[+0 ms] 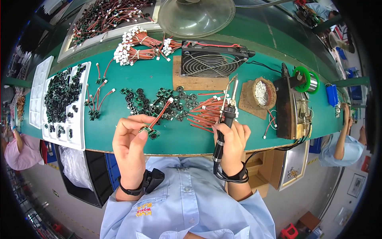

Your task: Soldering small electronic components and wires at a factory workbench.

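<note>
Between the thumb and fingers of my left hand [131,137] is a small green circuit board [153,134], with a red and black wire lead [162,112] rising from it to a white connector. My right hand [232,145] grips a black-handled soldering iron [229,113], its metal tip pointing up and away, apart from the board. Beyond my hands lies a heap of small boards with black parts [159,101]. A bundle of red and black leads with white connectors [209,109] is beside it, partly behind the iron.
A fan [211,61] stands at the back below a round hood [197,18]. Right of it are a bowl of pale granules [261,93], a soldering station [292,107] and a green solder spool [306,79]. White trays [81,131] with boards stand left; more connector bundles [137,44] lie behind.
</note>
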